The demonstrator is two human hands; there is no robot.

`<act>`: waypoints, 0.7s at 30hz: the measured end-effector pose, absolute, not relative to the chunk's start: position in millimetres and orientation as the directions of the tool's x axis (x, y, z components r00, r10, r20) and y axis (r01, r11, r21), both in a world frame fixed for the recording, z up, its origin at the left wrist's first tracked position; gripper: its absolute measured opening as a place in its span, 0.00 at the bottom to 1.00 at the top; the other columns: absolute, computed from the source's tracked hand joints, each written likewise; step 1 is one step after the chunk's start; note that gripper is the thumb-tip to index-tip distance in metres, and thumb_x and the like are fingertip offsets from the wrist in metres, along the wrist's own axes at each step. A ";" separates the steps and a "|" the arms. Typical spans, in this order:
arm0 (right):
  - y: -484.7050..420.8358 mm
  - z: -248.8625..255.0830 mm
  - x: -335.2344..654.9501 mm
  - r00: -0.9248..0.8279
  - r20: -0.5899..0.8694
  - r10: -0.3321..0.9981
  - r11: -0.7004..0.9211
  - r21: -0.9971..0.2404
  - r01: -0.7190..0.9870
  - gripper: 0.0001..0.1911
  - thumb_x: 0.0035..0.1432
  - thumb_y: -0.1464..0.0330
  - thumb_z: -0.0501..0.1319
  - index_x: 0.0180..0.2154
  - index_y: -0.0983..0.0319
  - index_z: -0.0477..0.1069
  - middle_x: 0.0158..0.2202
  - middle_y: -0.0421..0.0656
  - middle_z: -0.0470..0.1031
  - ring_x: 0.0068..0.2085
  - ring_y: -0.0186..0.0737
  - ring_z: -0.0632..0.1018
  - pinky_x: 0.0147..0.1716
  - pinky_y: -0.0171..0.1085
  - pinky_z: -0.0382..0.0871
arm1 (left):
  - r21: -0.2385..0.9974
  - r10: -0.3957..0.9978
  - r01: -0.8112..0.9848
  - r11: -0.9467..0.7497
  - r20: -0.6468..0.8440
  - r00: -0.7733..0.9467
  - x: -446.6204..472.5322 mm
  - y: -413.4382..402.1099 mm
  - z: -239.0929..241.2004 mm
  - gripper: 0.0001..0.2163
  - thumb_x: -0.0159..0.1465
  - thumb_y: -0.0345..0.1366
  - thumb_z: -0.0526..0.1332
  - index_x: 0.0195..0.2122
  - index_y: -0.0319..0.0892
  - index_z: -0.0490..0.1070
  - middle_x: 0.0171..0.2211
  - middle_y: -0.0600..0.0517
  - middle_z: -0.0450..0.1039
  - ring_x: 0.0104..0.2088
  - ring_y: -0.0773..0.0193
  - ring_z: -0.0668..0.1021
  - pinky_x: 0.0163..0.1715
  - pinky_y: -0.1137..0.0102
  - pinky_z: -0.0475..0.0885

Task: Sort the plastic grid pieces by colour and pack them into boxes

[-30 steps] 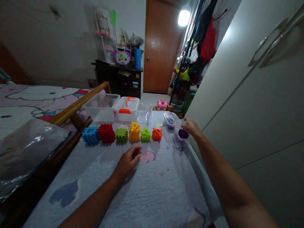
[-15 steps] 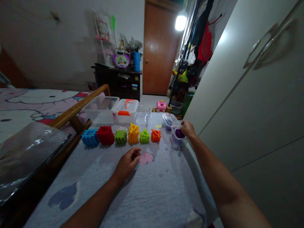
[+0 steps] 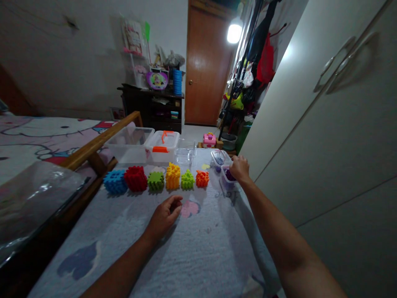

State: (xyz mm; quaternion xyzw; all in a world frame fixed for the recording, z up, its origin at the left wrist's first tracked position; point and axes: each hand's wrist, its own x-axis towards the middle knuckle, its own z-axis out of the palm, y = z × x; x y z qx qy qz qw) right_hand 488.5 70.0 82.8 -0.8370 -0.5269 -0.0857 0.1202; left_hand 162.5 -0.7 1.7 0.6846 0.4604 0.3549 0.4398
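Observation:
My right hand [image 3: 240,167] is at the right rim of a small clear tub [image 3: 228,185] with dark purple pieces [image 3: 229,175] inside. Its fingers are curled, and their tips are hidden, so what they grip does not show. My left hand [image 3: 166,213] lies on the cloth with fingers loosely bent and thumb apart, holding nothing. Beyond it stands a row of knobbly toy blocks: blue [image 3: 115,182], red [image 3: 135,179], dark green [image 3: 155,181], yellow [image 3: 173,176], lime [image 3: 187,179] and orange [image 3: 202,179].
Behind the blocks stand an uncovered clear bin [image 3: 130,145], a lidded box with orange clips [image 3: 161,147] and a clear tray [image 3: 185,152]. Another small tub [image 3: 220,159] sits behind the purple one. A white wardrobe [image 3: 325,136] borders the right; a wooden bed rail [image 3: 96,142] borders the left.
My right hand has shifted slightly over the rim of the purple tub, and its fingers have turned and bunched more. My left hand stays where it was. The view has moved a little.

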 end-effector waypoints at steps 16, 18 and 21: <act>72.4 98.9 457.0 0.157 0.165 0.974 -0.146 -0.076 0.986 0.19 0.60 0.75 0.52 0.50 0.65 0.73 0.52 0.55 0.74 0.53 0.48 0.73 0.50 0.39 0.63 | 0.941 0.934 0.289 -0.176 0.067 0.351 162.4 1.2 -6.4 0.15 0.59 0.39 0.59 0.46 0.40 0.72 0.38 0.46 0.78 0.41 0.56 0.79 0.45 0.64 0.73; 86.3 104.7 442.4 0.097 0.199 0.975 -0.058 -0.196 0.979 0.19 0.59 0.75 0.53 0.50 0.65 0.73 0.54 0.54 0.73 0.55 0.46 0.71 0.52 0.38 0.61 | 0.944 0.933 0.284 -0.168 0.060 0.354 162.5 1.1 -5.8 0.15 0.59 0.39 0.60 0.46 0.40 0.72 0.39 0.46 0.78 0.41 0.56 0.79 0.45 0.64 0.73; 115.5 106.8 414.9 0.041 0.191 0.981 0.022 -0.319 0.948 0.18 0.58 0.73 0.57 0.50 0.63 0.74 0.53 0.50 0.75 0.54 0.43 0.72 0.53 0.35 0.61 | 0.945 0.936 0.290 -0.154 0.046 0.349 162.7 0.5 -2.7 0.15 0.59 0.39 0.59 0.46 0.40 0.72 0.39 0.46 0.78 0.41 0.56 0.79 0.45 0.64 0.72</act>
